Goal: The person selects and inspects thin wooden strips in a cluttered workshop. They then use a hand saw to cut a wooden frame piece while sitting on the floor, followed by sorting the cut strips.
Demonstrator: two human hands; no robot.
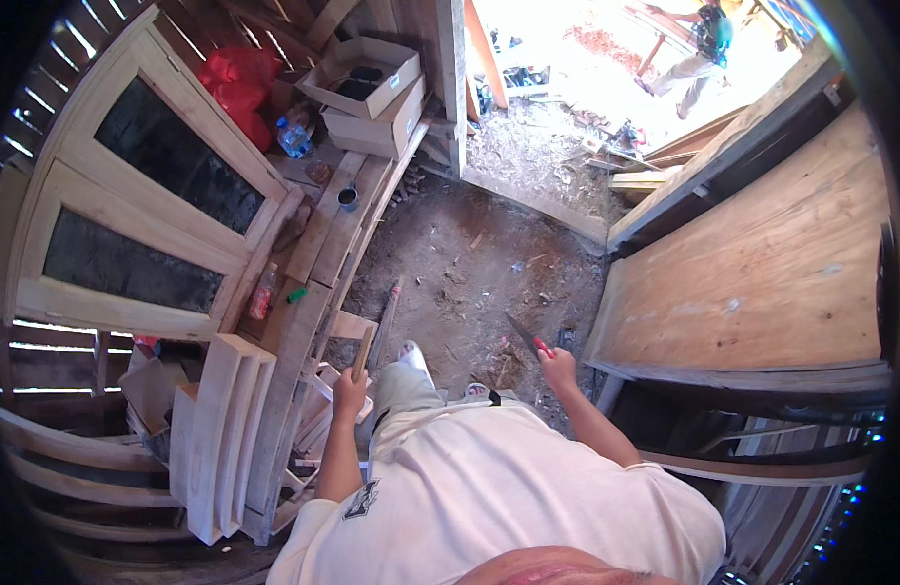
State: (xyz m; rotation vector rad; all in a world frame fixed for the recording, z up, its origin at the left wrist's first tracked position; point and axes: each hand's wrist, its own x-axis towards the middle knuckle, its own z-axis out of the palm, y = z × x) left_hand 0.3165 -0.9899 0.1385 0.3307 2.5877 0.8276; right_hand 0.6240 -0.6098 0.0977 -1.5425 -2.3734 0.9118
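Observation:
My left hand [349,395] is closed around a short wooden strip [363,351], which points up and away from me beside the workbench. In my right hand [559,370] is a small handsaw [522,332] with a red handle and a dark, tapering blade, gripped by the handle. Its blade points forward and left over the dirt floor, touching nothing. The saw's teeth are too small to make out. Both hands are held apart in front of my body, the left one close to the bench edge.
Along the left runs a wooden workbench [318,234] with a dark cup [348,199], bottles, and cardboard boxes [374,122]. Framed panels [157,156] lean behind it. A plywood panel [752,253] stands at right. Beyond the doorway sill [533,207] a person [705,54] walks outside.

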